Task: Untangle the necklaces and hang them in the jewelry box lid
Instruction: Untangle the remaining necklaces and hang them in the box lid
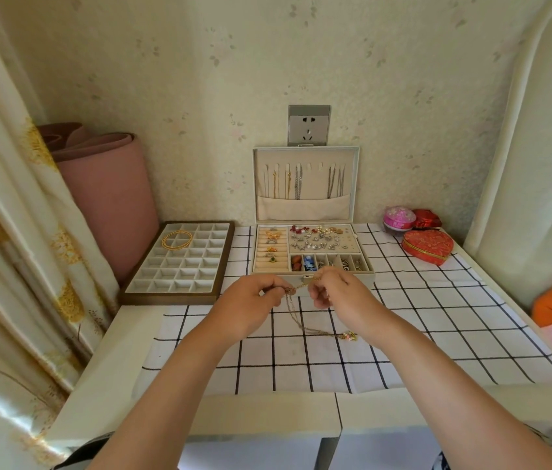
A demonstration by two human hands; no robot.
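Head view: the single camera, looking forward and down over a table, with the open jewelry box (312, 256) as landmark.
Jewelry box: stands at the far middle of the checked cloth (437, 334); its trays hold rings, earrings and small pieces.
Box lid (356, 184): propped upright behind the trays, against the wall, so that chains can hang straight from its row of hooks; several gold and silver chains hang there now, their ends tucked in the lid pocket, and a few hooks near the middle look free.
Left hand (251, 305): just in front of the box, fingers closed in a pinch on one part of the necklace (296, 317), beside a small round piece.
Right hand (339, 293): also just in front of the box, pinching the chain a little to the right; a short stretch is drawn taut between the two hands, probably to open a knot.
Necklace: the slack droops from the hands to the cloth in front of the box, ending in a small pink-and-gold pendant; whether one chain or more is tangled here cannot be told.
Divided tray (179, 262): left of the box, holding a coiled gold chain (177, 239).
Stage, as judged: untangling under way, hanging to follow.
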